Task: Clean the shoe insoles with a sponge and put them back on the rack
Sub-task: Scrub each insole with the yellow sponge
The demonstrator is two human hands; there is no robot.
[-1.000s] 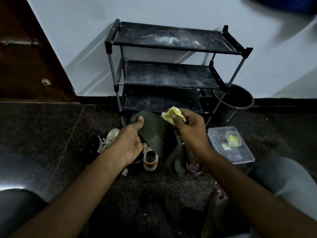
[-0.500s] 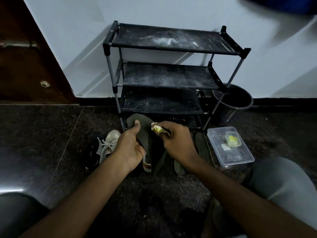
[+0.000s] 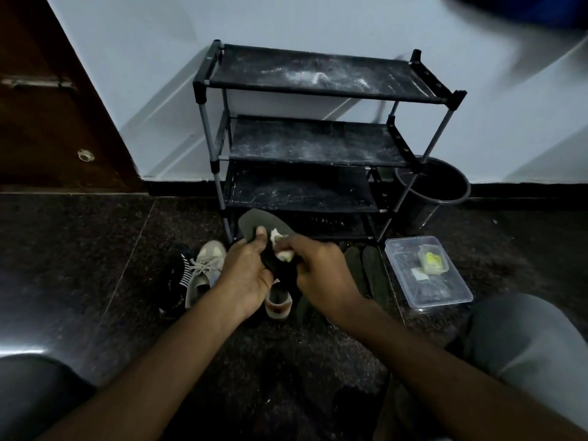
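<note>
My left hand [image 3: 246,275] grips a dark green insole [image 3: 259,222] by its left edge, thumb on top, with the toe end pointing up toward the rack. My right hand [image 3: 321,273] holds a yellow-white sponge [image 3: 280,246] and presses it against the insole's middle. The black dusty shoe rack [image 3: 313,138] stands straight ahead against the wall, all its shelves bare. Two more dark insoles [image 3: 369,268] lie on the floor to the right of my hands.
A grey sneaker [image 3: 202,270] and a black striped shoe [image 3: 176,281] lie left of my hands, another shoe [image 3: 278,302] below them. A clear plastic box [image 3: 426,272] with a yellow item sits at right. A black bucket [image 3: 434,186] stands beside the rack.
My right hand has brought the sponge down from the insole's top edge onto its middle. The insole has swung more upright and my hands have come closer together.
</note>
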